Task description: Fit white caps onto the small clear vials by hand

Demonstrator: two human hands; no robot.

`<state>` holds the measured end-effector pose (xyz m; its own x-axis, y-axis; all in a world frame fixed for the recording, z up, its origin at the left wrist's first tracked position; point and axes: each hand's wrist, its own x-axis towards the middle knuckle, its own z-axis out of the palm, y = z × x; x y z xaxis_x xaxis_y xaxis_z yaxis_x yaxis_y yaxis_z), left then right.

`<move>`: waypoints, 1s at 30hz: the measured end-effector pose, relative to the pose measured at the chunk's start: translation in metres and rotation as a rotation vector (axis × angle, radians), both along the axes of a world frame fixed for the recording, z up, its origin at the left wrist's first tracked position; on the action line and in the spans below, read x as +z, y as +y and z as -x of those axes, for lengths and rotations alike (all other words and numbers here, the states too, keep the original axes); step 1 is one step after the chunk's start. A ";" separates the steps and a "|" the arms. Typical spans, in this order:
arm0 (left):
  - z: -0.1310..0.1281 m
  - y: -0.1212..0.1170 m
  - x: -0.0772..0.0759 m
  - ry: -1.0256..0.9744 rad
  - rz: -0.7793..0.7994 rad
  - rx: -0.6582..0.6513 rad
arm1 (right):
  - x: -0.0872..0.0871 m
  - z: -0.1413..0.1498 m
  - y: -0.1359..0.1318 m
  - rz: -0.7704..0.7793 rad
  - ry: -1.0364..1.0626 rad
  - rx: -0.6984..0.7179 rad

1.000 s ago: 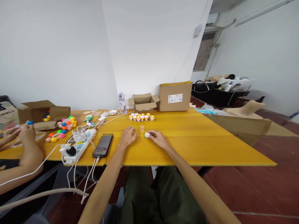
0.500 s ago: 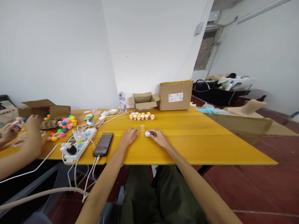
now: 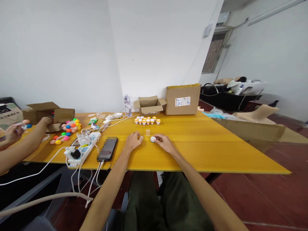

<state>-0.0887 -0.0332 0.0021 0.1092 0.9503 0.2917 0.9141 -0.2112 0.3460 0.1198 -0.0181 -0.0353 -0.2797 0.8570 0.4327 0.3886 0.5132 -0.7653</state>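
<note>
My right hand (image 3: 165, 143) rests on the wooden table with its fingers closed on a small round white cap (image 3: 153, 139) with a bluish edge. To the left, my left hand (image 3: 133, 141) lies on the tabletop, fingers curled, with a small clear piece (image 3: 141, 137) at its fingertips. Between and a little beyond both hands stands a small transparent cup (image 3: 148, 132). Farther back, several small white-and-orange capped pieces (image 3: 147, 121) stand grouped in rows. What the curled fingers cover is hidden.
An open carton (image 3: 150, 106) and a larger closed carton (image 3: 183, 101) stand against the wall beside a water bottle (image 3: 127, 106). At left lie a phone (image 3: 108, 149), a power strip (image 3: 84, 149) with cables and colourful ball strings (image 3: 69, 128). A co-worker's arm (image 3: 33, 139) reaches there.
My hands have hardly moved; the small clear piece at my left fingertips shows more. The co-worker's hand has moved right, into the open carton at left. The view has shifted slightly.
</note>
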 end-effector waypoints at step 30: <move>-0.023 0.001 0.022 0.213 0.116 0.199 | 0.001 0.001 -0.001 0.004 -0.015 -0.021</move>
